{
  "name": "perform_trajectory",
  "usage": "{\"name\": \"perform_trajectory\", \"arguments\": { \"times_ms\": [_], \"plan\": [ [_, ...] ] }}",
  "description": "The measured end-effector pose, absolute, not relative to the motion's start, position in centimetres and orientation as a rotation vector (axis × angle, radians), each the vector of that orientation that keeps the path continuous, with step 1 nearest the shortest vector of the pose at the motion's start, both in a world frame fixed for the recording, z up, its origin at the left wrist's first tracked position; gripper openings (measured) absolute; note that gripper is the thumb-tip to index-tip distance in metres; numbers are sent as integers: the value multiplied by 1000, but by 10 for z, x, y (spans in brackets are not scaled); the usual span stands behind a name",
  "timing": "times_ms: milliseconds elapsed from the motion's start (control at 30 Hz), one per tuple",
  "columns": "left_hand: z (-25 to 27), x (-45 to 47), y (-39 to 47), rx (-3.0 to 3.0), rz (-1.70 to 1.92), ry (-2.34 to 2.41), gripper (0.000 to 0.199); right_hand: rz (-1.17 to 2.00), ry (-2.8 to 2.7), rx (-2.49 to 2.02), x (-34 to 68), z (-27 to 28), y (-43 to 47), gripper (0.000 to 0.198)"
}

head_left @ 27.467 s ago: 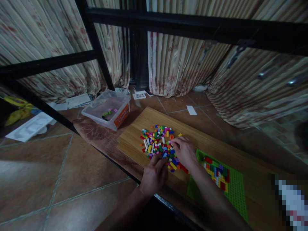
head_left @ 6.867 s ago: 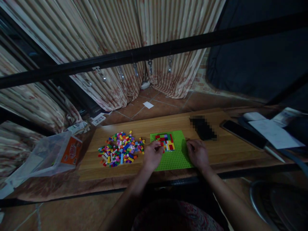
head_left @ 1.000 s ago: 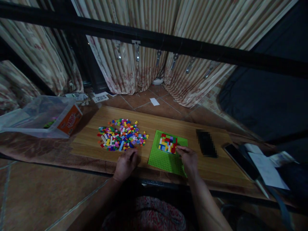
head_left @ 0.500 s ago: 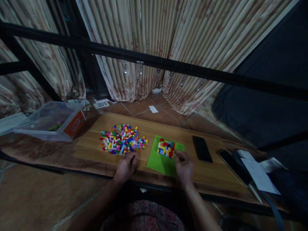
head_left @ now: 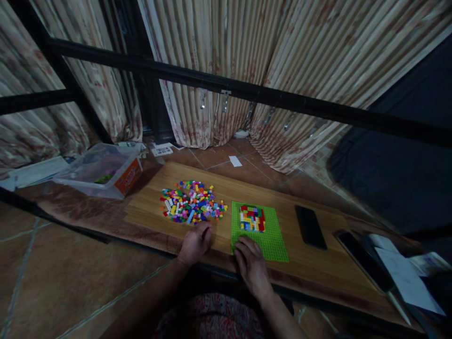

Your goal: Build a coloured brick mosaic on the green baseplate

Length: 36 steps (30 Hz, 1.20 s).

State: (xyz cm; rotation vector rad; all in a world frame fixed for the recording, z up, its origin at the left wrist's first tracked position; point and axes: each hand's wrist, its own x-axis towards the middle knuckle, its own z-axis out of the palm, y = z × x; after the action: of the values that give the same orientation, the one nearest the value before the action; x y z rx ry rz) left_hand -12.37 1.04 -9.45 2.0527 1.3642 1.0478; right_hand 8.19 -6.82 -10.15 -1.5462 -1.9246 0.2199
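My left hand (head_left: 196, 242) is closed, its fingers curled together just in front of a pile of small toy bricks (head_left: 197, 202) in many colours. Whatever its fingers hold, if anything, is hidden. Over the near left corner of a green baseplate (head_left: 273, 240) lies my right hand (head_left: 251, 264), fingers loosely stretched out and touching the plate. A patch of joined bricks (head_left: 253, 218) in red, white, yellow and blue sits on the plate's far part, beyond my right fingertips.
The wooden board (head_left: 219, 235) carries bricks, baseplate and a black phone (head_left: 310, 227). Farther right lie another dark phone-like device (head_left: 363, 260) and papers (head_left: 407, 278). A clear plastic bin (head_left: 102, 172) stands at the left. A dark metal bar (head_left: 247, 89) crosses before the curtains.
My right hand has moved from the baseplate's right edge to its near left corner. The baseplate has turned slightly counterclockwise. My left hand stays by the pile, and the camera view has shifted left.
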Motion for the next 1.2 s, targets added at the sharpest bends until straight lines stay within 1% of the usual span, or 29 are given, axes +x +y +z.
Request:
{"name": "perform_trajectory", "arguments": {
  "times_ms": [567,767,967,1200],
  "plan": [
    [-94,-125,6,2022,1039,1331,16,110,-1922,-1757,52,-78,-37,22],
    [-98,-126,6,2010,1039,1304,16,187,-1955,-1637,24,-68,1,27],
    [-96,-126,6,1991,1056,1268,17,169,-1974,-1675,7,-74,34,30],
    [-99,-127,6,2001,1048,1287,15,183,-1953,-1720,6,-74,40,21]
  ]
}}
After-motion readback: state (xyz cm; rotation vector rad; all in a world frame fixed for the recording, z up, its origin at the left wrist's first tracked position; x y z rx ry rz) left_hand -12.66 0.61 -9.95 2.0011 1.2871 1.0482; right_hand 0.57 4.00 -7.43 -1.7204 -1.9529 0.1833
